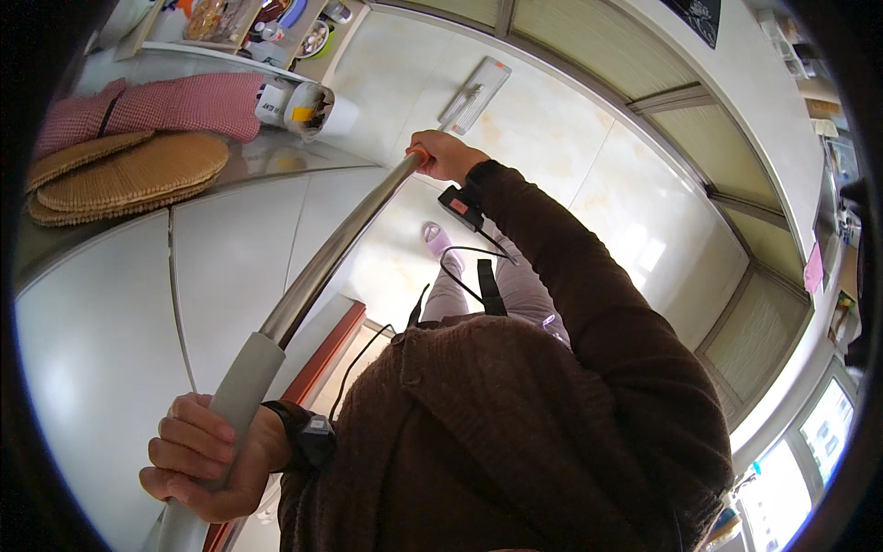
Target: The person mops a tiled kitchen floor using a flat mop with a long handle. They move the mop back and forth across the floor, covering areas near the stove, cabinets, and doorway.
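A flat mop slants across the view, its metal pole [348, 252] running from the lower left up to the floor. My left hand [214, 452] is wrapped around the grey grip sleeve [243, 379] near the pole's upper end. Farther down, my right hand [445, 155] grips the pole by an orange collar [418, 153]. Beyond that hand the flat mop head [476, 95] lies on the pale tiled floor [545, 138]. Part of the lower pole is hidden behind my right hand.
White cabinet fronts [234, 241] stand on the left, with woven round mats [131, 172] and a rolled checked cloth [179, 103] on top. A white bin [338, 114] stands past them. Glass-panelled cabinets [614, 48] curve along the right. A pink slipper [436, 237] is on my foot.
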Tool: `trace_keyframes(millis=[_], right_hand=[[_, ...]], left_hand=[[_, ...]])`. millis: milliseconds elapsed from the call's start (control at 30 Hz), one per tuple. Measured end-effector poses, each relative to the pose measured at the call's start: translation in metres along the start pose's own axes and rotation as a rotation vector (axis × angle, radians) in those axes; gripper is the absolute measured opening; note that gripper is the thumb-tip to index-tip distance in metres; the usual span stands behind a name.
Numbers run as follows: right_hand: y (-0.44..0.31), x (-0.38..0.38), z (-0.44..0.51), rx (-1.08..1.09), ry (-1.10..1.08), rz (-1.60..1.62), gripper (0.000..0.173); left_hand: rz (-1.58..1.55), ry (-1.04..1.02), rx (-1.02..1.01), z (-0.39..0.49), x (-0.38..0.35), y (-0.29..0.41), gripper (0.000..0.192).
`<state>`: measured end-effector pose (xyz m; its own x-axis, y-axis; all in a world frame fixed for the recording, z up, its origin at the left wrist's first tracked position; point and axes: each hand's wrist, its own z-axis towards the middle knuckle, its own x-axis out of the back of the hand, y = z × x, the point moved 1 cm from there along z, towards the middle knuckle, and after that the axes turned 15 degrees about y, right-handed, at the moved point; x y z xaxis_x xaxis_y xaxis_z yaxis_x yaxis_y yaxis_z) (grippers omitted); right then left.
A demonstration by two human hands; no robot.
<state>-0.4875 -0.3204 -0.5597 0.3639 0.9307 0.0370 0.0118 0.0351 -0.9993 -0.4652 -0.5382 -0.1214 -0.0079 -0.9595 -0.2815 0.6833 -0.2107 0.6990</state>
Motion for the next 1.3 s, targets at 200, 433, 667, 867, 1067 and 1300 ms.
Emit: trace_keyframes(millis=[200, 433, 667, 867, 1067, 1300], right_hand=[[-0.046, 0.054, -0.038, -1.085, 0.569, 1.004, 0.01], [-0.075, 0.074, -0.099, -1.095, 0.81, 1.552, 0.011], [-0.095, 0.088, -0.101, -0.885, 0.735, 1.821, 0.006], [-0.069, 0.136, -0.139, -0.708, 0.925, 1.947, 0.01], [-0.015, 0.189, -0.202, -0.743, 1.279, 1.667, 0.013], [0.024, 0.163, -0.186, -0.901, 1.036, 1.109, 0.005]], left_hand=[[-0.192, -0.3, 0.125, -0.006, -0.036, 0.0, 0.021], [-0.641, -0.672, 0.302, -0.001, -0.058, 0.004, 0.02], [-0.578, -0.554, 0.328, 0.016, -0.052, 0.004, 0.024], [-0.43, -0.621, 0.426, -0.01, -0.075, -0.022, 0.018], [-0.829, -0.966, 0.736, -0.062, -0.115, -0.066, 0.017], [-0.715, -1.056, 0.735, -0.042, -0.101, -0.091, 0.022]])
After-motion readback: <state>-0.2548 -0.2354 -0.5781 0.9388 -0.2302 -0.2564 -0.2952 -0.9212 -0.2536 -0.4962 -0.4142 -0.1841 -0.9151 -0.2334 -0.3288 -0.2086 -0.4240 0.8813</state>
